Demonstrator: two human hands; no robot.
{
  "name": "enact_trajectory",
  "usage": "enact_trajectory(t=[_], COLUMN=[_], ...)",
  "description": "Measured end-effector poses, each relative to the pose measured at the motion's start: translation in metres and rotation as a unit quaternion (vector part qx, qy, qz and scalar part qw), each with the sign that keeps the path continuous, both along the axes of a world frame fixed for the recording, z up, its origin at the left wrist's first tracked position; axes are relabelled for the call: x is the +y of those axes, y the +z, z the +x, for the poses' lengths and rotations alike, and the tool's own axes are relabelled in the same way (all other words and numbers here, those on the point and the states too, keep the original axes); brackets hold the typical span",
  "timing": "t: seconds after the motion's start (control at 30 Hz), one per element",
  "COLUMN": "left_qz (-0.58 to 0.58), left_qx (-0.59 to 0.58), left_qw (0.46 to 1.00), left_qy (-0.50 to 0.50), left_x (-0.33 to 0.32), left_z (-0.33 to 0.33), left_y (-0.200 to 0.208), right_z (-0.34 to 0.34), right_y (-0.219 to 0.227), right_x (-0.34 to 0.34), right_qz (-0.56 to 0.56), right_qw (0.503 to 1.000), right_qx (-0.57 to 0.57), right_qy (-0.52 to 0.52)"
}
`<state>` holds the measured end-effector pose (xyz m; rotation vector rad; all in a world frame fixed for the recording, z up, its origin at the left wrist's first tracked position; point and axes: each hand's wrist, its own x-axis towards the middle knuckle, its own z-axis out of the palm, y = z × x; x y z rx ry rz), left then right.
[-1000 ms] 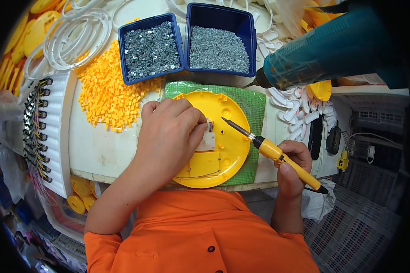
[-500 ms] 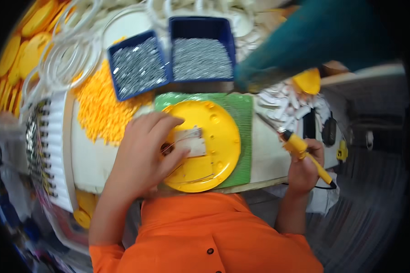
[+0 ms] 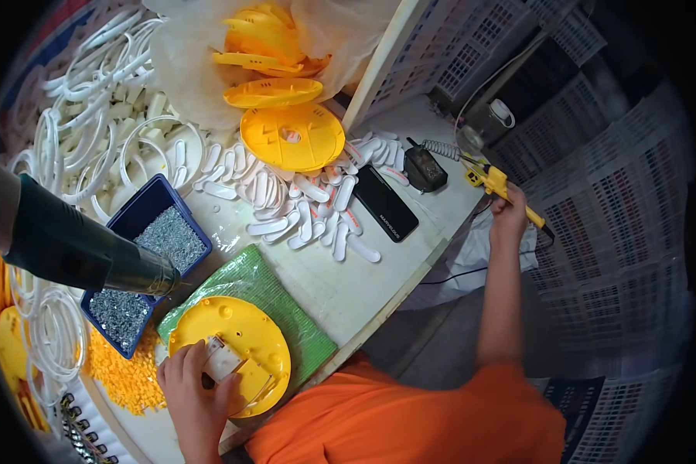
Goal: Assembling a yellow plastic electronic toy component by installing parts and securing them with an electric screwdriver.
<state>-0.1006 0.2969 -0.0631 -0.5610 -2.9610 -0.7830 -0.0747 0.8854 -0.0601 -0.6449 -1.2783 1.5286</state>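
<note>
My left hand [image 3: 190, 390] is at the left rim of a round yellow plastic cover [image 3: 267, 348]. Its thumb and fingers are bent around a small white rectangular part [image 3: 223, 359] inside the cover; the exact contact is partly hidden. A thin wire runs along the cover's inner face. Out to the right, my right hand [image 3: 508, 214] is closed around the yellow handle of a soldering iron [image 3: 496, 182]. The iron's front end is beside the mouth of a coiled wire stand [image 3: 441, 148] on a dark base. Beneath the cover lies a green mat [image 3: 286, 309] in clear plastic.
Two blue bins [image 3: 197, 224] hold small metal pieces. A dark teal tubular tool [image 3: 77, 247] hangs across them. Orange-yellow bits [image 3: 124, 379], white plastic strips [image 3: 317, 209], a black phone [image 3: 384, 203] and stacked yellow covers [image 3: 292, 139] lie around. Plastic crates [image 3: 588, 224] stand right.
The head view has turned to the right. My right hand has carried the soldering iron outward to the coiled stand. My left hand stays at the yellow cover and white part.
</note>
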Motion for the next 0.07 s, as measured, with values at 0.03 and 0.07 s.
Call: enact_trajectory(t=[0.03,0.07], left_qz=[-0.003,-0.006], left_qx=[-0.005,-0.010], left_qw=[1.000,1.000], left_qy=[0.000,0.002], left_x=[-0.001,-0.002], left_z=[0.000,0.000], left_y=[0.000,0.000], right_z=[-0.009,-0.022], right_y=[-0.004,-0.007], right_x=[0.001,-0.004], right_qz=[0.004,0.007], right_qw=[1.000,0.998], right_qx=[-0.029,-0.058], right_qy=[0.005,0.011])
